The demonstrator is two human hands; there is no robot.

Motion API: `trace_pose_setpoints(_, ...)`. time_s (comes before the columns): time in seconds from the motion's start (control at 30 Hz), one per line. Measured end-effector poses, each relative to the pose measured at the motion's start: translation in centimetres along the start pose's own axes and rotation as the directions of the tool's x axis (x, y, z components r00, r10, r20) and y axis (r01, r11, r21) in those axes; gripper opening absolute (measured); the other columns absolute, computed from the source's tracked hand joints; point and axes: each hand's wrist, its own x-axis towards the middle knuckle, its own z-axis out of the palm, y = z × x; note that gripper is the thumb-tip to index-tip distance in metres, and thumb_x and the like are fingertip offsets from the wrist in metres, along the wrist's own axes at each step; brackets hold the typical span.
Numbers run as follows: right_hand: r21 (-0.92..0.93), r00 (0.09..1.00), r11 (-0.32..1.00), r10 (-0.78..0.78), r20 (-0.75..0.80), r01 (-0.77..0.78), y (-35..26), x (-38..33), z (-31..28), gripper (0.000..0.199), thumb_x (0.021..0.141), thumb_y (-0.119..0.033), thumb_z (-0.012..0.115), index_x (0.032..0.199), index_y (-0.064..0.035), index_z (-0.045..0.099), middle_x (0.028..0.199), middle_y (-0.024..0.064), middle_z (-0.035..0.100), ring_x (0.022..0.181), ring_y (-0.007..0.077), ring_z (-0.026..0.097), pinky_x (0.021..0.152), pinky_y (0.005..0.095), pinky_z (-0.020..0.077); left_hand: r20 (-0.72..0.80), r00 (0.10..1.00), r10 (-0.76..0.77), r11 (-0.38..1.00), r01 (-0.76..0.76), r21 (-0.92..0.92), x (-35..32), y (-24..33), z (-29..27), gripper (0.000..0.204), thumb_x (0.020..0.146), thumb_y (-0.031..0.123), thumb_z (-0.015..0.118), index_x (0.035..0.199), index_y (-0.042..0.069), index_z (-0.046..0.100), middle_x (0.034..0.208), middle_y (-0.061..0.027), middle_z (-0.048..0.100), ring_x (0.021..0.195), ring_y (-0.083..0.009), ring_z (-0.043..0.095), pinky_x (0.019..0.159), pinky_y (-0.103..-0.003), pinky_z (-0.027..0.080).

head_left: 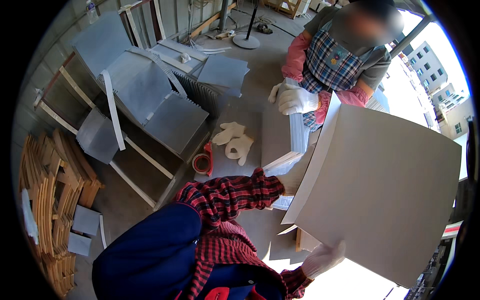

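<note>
A large pale grey board [385,190] with a narrow folded strip along its left edge is tilted in front of me on the right. My right hand [325,259], in a white glove, is closed on its lower edge, thumb on the near face. The gloved left hand [294,179] reaches to the board's left side; its fingers are hidden behind the strip. Just beyond it, a stack of grey sheets [284,132] with pale bluish edges stands on the work surface. A co-worker's gloved hands [296,99] rest on the top of that stack.
On the grey work surface [240,111] lie loose white gloves [234,140] and a red tape dispenser [202,162]. Grey panels [135,75] lean and pile up at the left. Wooden frames [57,185] are stacked at far left. A round stand base [246,41] is on the floor behind.
</note>
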Motion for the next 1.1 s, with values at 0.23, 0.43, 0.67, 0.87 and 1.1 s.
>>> trace_pose_setpoints(0.23, -0.653, 0.964, 0.729, -0.037, 0.262, 0.205, 6.1, 2.2, 0.9, 0.031, 0.084, -0.007, 0.073, 0.111, 0.0049, 0.064, 0.108, 0.0113, 0.066, 0.095, 0.0223, 0.062, 0.086, 0.0382, 0.0518, 0.076, 0.889, 0.452, 0.744, -0.423, 0.518, 0.5, 12.7, -3.4, 0.044, 0.105, 0.028, 0.048, 0.144, 0.007, 0.046, 0.136, -0.0061, 0.056, 0.119, -0.0191, 0.057, 0.1, -0.033, 0.048)
trace_pose_setpoints(0.43, -0.749, 0.867, 0.493, -0.021, 0.498, 0.442, 11.4, 1.5, 2.1, 0.039, 0.086, -0.025, 0.077, 0.116, -0.001, 0.068, 0.112, 0.0156, 0.07, 0.098, 0.0284, 0.066, 0.087, 0.0423, 0.052, 0.319, 0.61, 0.726, 0.161, -0.601, 0.782, 5.7, 18.8, -9.5, 0.048, 0.106, 0.032, 0.048, 0.147, 0.007, 0.042, 0.136, -0.0039, 0.055, 0.119, -0.0165, 0.057, 0.101, -0.033, 0.048)
trace_pose_setpoints(0.67, -0.659, 0.982, 0.735, 0.184, -0.029, -0.158, 11.0, 0.1, 5.9, 0.049, 0.075, -0.002, 0.077, 0.12, 0.0056, 0.061, 0.121, 0.0125, 0.065, 0.104, 0.0231, 0.061, 0.091, 0.036, 0.0504, -0.085, 0.863, 0.498, 0.68, -0.327, 0.657, 3.5, 20.0, -2.7, 0.041, 0.097, 0.026, 0.062, 0.133, 0.008, 0.056, 0.115, -0.0046, 0.061, 0.099, -0.0135, 0.063, 0.081, -0.031, 0.051)
trace_pose_setpoints(0.87, -0.921, 0.989, 0.391, 0.132, 0.061, 0.004, 14.1, 1.9, 8.0, 0.042, 0.086, -0.017, 0.075, 0.12, 0.0044, 0.063, 0.12, 0.0127, 0.067, 0.104, 0.0243, 0.063, 0.092, 0.0357, 0.05, -0.152, 0.738, 0.657, 0.429, -0.201, 0.881, 4.7, 23.2, -4.2, 0.053, 0.1, 0.037, 0.06, 0.137, -0.001, 0.057, 0.125, -0.0051, 0.063, 0.11, -0.013, 0.06, 0.094, -0.03, 0.047)
trace_pose_setpoints(1.1, -0.94, 0.909, 0.168, 0.253, 0.332, 0.297, 15.2, 4.2, 12.2, 0.041, 0.09, -0.026, 0.071, 0.121, 0.0005, 0.065, 0.118, 0.0149, 0.069, 0.105, 0.028, 0.064, 0.092, 0.036, 0.0499, 0.017, 0.897, 0.441, 0.689, -0.35, 0.635, 7.2, 29.9, -9.4, 0.043, 0.099, 0.028, 0.061, 0.134, 0.004, 0.06, 0.122, -0.0049, 0.064, 0.109, -0.0131, 0.059, 0.092, -0.031, 0.049)
